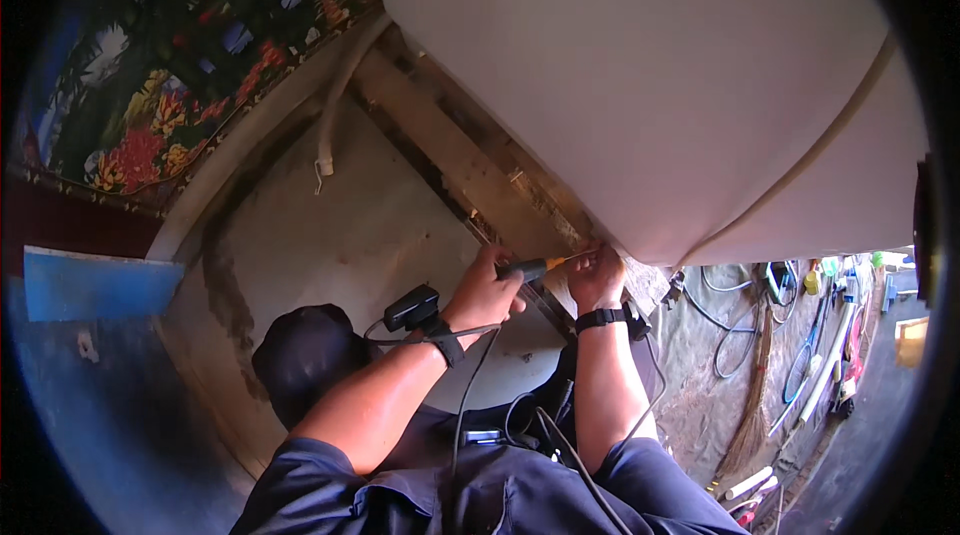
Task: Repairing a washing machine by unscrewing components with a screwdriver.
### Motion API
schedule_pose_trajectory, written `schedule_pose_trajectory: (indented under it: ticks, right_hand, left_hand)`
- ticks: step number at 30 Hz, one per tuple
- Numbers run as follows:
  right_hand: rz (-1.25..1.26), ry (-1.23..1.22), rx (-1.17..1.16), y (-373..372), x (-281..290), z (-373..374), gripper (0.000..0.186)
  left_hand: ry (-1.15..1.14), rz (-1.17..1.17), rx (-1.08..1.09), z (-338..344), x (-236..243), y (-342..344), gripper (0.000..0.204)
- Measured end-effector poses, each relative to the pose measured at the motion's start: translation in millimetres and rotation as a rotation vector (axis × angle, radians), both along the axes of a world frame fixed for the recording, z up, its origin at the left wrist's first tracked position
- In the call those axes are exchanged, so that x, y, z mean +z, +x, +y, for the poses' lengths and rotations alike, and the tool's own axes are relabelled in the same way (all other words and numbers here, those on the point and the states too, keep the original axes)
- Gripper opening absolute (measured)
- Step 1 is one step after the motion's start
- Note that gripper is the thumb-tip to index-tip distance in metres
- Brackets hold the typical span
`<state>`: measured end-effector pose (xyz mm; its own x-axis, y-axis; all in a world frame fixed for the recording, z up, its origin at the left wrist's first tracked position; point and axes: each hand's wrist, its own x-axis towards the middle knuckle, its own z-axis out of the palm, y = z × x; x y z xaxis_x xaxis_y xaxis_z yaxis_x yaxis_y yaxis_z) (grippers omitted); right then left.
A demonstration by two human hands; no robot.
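Note:
My left hand (484, 293) is closed round a screwdriver (522, 271) with a dark grip, a yellow collar and a thin shaft pointing right. The shaft's end reaches the fingers of my right hand (597, 280), which are curled at the lower edge of a large white appliance (640, 105). What those fingers hold, if anything, is hidden. Beneath the appliance runs a wooden base (450, 150) of worn planks, just beyond both hands. Each wrist wears a black strap; a small dark device (411, 307) with a cable sits at the left one.
A pale hose (335, 115) with a wire clip hangs at the left over the concrete floor (360, 235). My dark-clothed knee (308, 360) is beside my left forearm. Cables cross my lap. At right are a straw broom (757, 395), a racket (798, 375) and hanging cords.

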<state>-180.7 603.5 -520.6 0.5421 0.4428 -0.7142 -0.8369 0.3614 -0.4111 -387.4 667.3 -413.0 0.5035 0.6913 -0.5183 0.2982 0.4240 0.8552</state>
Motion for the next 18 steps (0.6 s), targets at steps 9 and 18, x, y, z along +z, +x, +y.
schedule_pose_trajectory:
  ticks: [9,18]
  right_hand:
    - [0.018,0.031,-0.072,-6.0,1.3,2.1,0.010]
    - [0.017,-0.025,-0.100,-8.7,11.4,7.3,0.013]
  left_hand:
    - [0.047,-0.059,-0.046,-0.5,-9.5,-1.3,0.043]
    - [0.139,-0.016,-0.037,-3.0,-9.0,0.4,0.035]
